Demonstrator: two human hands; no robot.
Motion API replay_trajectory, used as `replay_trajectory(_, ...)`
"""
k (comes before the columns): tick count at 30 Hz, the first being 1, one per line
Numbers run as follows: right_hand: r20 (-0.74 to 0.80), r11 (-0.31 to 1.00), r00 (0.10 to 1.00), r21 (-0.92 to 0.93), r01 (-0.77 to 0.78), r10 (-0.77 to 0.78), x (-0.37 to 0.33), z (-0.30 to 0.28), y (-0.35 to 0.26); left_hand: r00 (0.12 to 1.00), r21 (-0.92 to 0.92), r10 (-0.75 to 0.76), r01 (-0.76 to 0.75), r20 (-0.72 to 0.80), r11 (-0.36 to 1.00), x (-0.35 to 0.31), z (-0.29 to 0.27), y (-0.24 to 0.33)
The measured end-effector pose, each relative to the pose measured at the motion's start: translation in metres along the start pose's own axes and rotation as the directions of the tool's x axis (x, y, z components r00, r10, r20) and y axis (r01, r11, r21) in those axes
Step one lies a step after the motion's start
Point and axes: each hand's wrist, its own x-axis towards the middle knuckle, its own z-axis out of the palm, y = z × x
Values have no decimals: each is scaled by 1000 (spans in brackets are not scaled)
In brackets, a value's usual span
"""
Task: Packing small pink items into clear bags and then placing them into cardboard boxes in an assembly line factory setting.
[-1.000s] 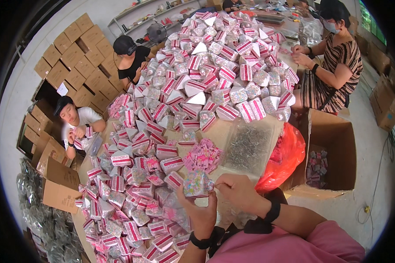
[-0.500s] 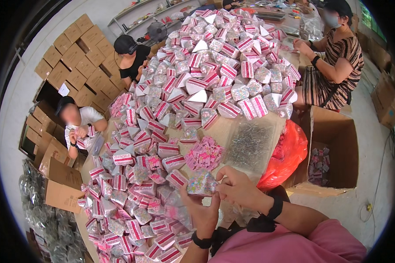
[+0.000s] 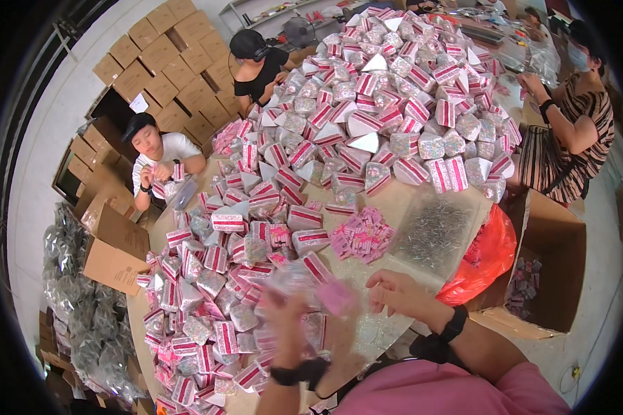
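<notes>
My left hand is smeared by motion at the near edge of the pile of slice-shaped packs. These are white-and-pink wedges with glittery, speckled faces. A blurred silvery shape and a blurred pink patch show beside its fingers; whether the hand grips either cannot be made out. To its right, my right hand hovers above the table with curled fingers apart and nothing visible in them. Just beyond it lie a heap of small pink printed slips and a shallow clear tray of thin silvery strands.
A red plastic bag hangs at the table's right edge, beside an open carton holding small pink-and-grey pieces. Co-workers sit along both sides. An open box, stacked cartons and bagged grey goods stand at left.
My left hand has moved left and away from the right, and the speckled pack is no longer between both hands. My right hand's fingers have parted. The view has turned slightly.
</notes>
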Motion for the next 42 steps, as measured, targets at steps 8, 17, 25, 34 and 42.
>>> replay_trajectory(8,-294,812,893,-571,120,-339,13,-90,19,591,818,767,-294,-251,495,55,-148,75)
replay_trajectory(17,-239,307,937,-939,-156,-255,33,-102,45,840,610,345,-542,420,578,48,38,48)
replay_trajectory(25,-186,456,915,-890,-2,-358,40,-121,51,791,698,303,-611,531,374,164,113,-27)
replay_trajectory(34,-310,801,884,-588,111,-350,33,-143,39,914,801,-16,-348,406,488,225,147,-58)
replay_trajectory(42,-336,824,861,-546,152,-382,30,-139,39,878,755,374,-458,300,470,221,137,-71)
